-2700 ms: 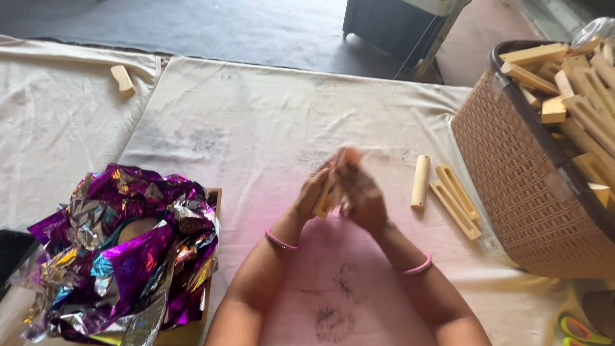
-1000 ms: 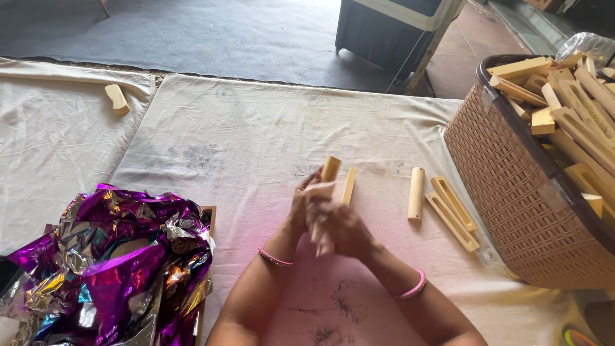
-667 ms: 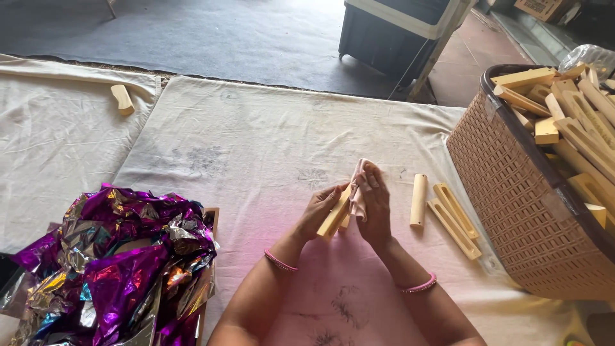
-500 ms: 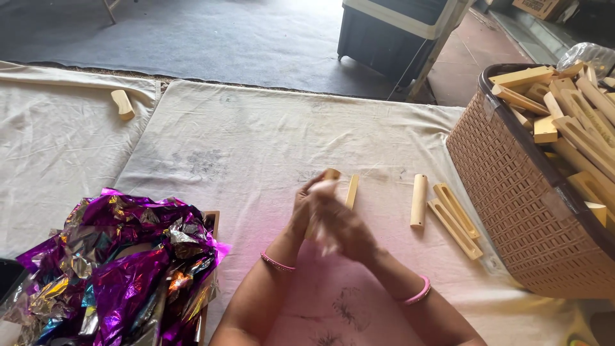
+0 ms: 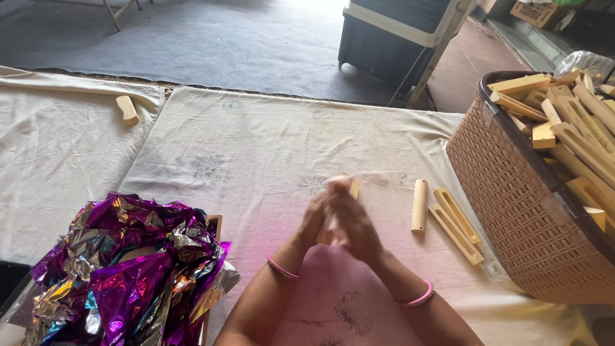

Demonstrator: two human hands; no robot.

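A cream cloth (image 5: 269, 147) covered the work surface, its far edge running along a dark grey floor (image 5: 211, 38) where a dark bin with a pale lid (image 5: 397, 38) stood. A second sheet of the same cloth (image 5: 51, 154) lay to the left, the seam between the two passing near a short, loose wooden piece (image 5: 127, 109). The widest open stretch of cloth lay ahead of the hands and to their left, between the seam and the far edge. To the right the room was tighter: a brown woven basket (image 5: 512, 192) heaped with pale wooden sticks (image 5: 570, 122) stood near the right edge, and between it and the hands lay a rounded wooden rod (image 5: 419, 205) just beside a slotted wooden strip (image 5: 456, 224). At the lower left a crumpled heap of purple and silver foil (image 5: 128, 269) filled the corner.

The left hand (image 5: 317, 218) and the right hand (image 5: 349, 221) were pressed together above the cloth, palms closed around a pale wooden stick (image 5: 354, 187). Only its upper end showed past the fingers, light tan and squared off; the rest was hidden between the palms and blurred. Each wrist carried a thin pink band (image 5: 419, 296).
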